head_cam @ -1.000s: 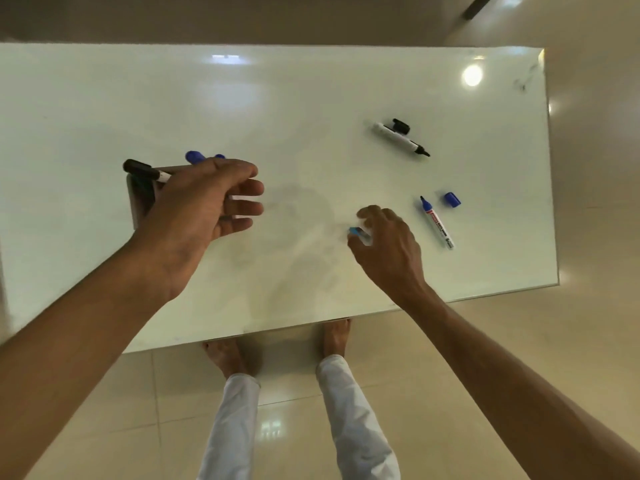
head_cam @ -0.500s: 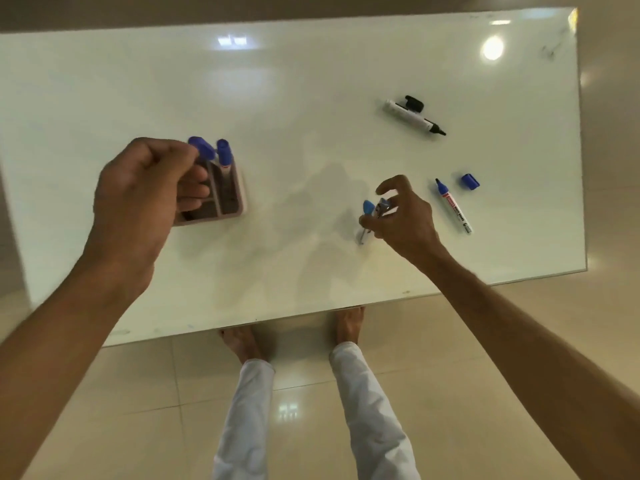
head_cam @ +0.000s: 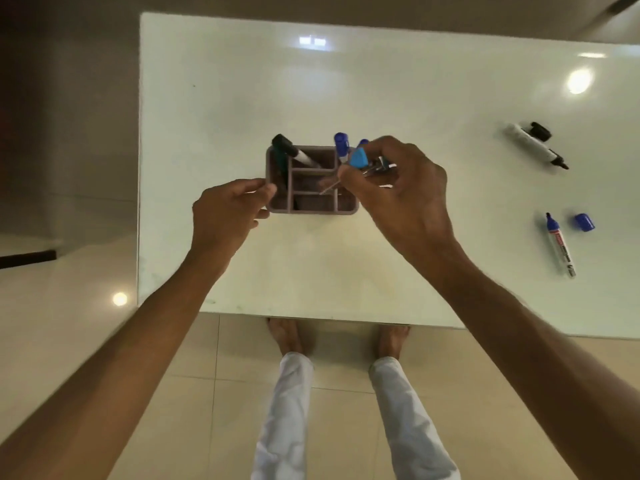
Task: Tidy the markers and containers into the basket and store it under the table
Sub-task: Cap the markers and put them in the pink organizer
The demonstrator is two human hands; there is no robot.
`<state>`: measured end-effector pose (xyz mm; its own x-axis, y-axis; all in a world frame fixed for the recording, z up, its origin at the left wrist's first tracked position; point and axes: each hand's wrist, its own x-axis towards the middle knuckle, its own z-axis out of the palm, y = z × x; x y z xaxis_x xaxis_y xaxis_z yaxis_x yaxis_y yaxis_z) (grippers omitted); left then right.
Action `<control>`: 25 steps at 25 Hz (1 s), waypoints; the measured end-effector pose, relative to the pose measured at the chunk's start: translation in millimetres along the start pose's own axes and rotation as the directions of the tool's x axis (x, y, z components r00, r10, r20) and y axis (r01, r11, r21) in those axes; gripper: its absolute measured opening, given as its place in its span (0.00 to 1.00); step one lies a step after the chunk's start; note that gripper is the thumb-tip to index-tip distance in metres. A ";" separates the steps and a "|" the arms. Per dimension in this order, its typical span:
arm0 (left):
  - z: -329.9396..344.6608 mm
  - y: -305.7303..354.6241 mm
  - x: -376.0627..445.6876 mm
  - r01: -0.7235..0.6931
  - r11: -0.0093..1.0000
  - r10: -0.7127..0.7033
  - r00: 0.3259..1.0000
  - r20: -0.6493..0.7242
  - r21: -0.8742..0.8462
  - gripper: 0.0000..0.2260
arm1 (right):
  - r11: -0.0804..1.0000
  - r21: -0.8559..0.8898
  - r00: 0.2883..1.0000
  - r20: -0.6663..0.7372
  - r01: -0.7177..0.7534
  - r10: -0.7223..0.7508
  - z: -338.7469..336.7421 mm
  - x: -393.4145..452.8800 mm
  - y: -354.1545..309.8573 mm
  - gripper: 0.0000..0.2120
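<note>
The right hand (head_cam: 398,188) pinches a small blue-capped metal tool (head_cam: 363,164) directly over the right side of the brown basket (head_cam: 311,209), which sits mid-frame on the surface (head_cam: 381,98). The tool's thin tip slants down and left toward a middle compartment — so the drop looks nearly straight down. The left hand (head_cam: 228,216) grips the basket's left wall. Two uncapped markers — black marker (head_cam: 530,143), blue marker (head_cam: 559,245) — lie at the right of the frame, nearer the right hand.
</note>
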<state>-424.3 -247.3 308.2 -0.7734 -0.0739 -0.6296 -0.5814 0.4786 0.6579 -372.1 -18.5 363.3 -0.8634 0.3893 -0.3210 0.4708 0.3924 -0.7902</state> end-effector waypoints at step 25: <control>2.1 -20.8 -2.9 -0.043 0.998 0.042 0.999 0.031 0.049 0.12 | 0.930 -0.368 1.000 -0.020 0.013 -0.022 15.7 -12.6 74.5 0.13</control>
<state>-409.5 -255.2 295.5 -0.7889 -0.0268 -0.6139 -0.5343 0.5234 0.6637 -329.0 -7.3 300.3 -0.8698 0.3973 -0.2926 0.4930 0.6765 -0.5471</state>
